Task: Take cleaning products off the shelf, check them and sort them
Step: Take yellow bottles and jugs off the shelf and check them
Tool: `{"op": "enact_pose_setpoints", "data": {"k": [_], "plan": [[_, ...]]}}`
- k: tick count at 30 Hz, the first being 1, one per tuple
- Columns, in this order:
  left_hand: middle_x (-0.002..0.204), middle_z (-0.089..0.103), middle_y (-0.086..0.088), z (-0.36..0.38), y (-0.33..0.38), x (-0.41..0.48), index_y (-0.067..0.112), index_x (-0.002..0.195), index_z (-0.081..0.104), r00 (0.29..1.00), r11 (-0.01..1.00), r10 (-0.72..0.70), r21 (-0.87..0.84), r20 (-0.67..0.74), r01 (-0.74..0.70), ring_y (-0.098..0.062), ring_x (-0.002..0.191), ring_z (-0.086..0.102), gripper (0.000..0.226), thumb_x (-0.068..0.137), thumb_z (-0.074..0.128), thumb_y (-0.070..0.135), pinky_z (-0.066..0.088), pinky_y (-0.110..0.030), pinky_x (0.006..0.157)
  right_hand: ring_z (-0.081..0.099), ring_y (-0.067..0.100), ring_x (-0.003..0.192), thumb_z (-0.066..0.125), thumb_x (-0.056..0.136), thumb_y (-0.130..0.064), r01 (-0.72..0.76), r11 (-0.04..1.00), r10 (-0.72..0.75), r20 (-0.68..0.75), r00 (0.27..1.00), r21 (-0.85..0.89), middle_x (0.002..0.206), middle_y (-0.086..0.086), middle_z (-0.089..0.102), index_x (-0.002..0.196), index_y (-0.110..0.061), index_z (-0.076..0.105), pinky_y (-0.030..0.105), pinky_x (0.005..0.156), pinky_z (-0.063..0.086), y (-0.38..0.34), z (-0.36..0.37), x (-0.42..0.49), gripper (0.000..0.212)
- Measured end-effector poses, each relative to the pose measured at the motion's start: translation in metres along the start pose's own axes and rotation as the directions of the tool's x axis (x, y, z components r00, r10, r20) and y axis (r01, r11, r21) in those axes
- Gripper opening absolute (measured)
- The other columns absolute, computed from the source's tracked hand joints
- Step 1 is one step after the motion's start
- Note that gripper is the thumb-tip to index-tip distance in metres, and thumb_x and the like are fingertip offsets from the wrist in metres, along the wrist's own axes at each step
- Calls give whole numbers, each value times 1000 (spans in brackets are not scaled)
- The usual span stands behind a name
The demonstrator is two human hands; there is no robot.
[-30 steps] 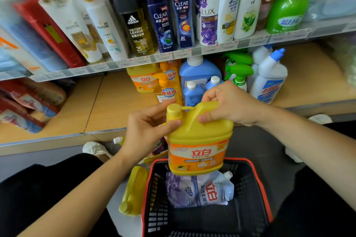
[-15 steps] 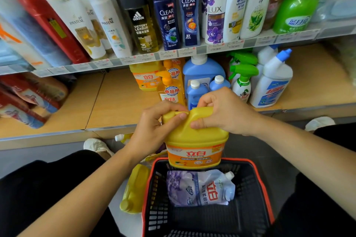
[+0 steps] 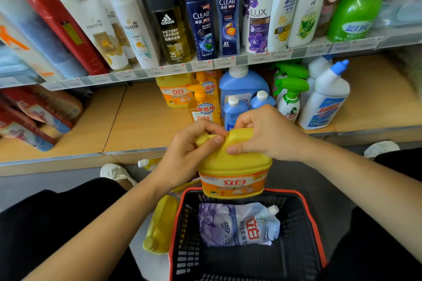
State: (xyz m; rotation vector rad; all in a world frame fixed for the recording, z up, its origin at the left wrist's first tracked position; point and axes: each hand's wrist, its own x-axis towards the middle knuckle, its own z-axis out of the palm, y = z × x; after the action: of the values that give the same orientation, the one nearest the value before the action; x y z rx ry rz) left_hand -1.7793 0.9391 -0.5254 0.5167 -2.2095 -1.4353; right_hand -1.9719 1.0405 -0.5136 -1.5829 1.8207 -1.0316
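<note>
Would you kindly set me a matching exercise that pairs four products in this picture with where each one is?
Things
1. yellow jug
2. lilac pouch
3. green pump bottle
4. white bottle with blue cap

Places
A. standing on the lower shelf
B. lying in the basket
C. gripped by the left hand and right hand
D. standing on the upper shelf

Pairs: 1-C, 2-B, 3-D, 4-A.
</note>
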Motion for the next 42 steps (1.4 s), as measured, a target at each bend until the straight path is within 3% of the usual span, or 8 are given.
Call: {"op": "enact_pose_setpoints", "data": {"k": [5,9,16,23,28,31,39,42], "plan": [[123,69,-3,-10,0,-1,13,118,68,999,999,-32,-15,27,32,-22,120,62,24,95,60,19,51,-53,100,43,2,56,91,68,-33,-9,999,8,27,1000,48,61,-1,52,76,-12,69,18,51,33,3,-2,3,31],[132,66,-10,-20,-2,-1,12,135,59,997,985,-60,-156,43,66,-26,127,60,37,97,61,13,52,-47,104,53,-5,55,91,66,-27,-37,984,35,15,999,176,56,-17,60,71,-20,68,10,53,37,8,-8,7,25],[146,57,-12,-29,-5,2,6,149,43,984,924,-88,-357,157,140,-27,137,53,45,104,45,10,47,-35,108,63,7,64,85,59,-26,-46,927,32,43,999,372,65,-2,69,75,-6,70,22,60,53,10,-15,13,30],[124,72,-11,-23,-7,-2,7,137,56,990,897,-72,-442,-122,11,-28,123,65,54,85,66,12,57,-38,96,70,9,69,85,60,-21,-69,894,56,42,998,443,69,-2,73,77,-9,70,22,62,55,10,-6,15,26],[120,74,-11,-12,-12,-2,4,133,62,949,949,-47,-311,-312,-56,-28,116,69,56,80,76,11,58,-46,96,65,16,71,87,58,-29,-53,923,86,-71,994,381,72,17,69,77,0,68,32,64,52,6,5,15,39],[115,76,-5,-8,-14,2,3,128,66,933,973,-33,-226,-358,-53,-22,110,72,52,79,78,18,60,-38,91,62,10,65,90,63,-26,-52,944,89,-99,991,326,65,5,67,73,-9,67,28,59,49,7,9,15,30],[123,74,-4,-20,-22,21,14,129,62,997,947,-76,-317,-30,62,-21,118,67,34,95,63,15,56,-30,93,64,17,67,87,58,-34,-58,922,123,-149,981,383,72,20,69,79,5,67,32,59,51,15,0,2,48],[133,68,-3,-21,-35,19,14,137,59,989,943,-145,-299,24,146,-20,124,64,43,97,59,27,53,-28,96,68,19,71,86,58,-29,-74,877,159,-142,977,474,74,15,72,75,-5,71,31,62,55,18,-8,-2,34]]}}
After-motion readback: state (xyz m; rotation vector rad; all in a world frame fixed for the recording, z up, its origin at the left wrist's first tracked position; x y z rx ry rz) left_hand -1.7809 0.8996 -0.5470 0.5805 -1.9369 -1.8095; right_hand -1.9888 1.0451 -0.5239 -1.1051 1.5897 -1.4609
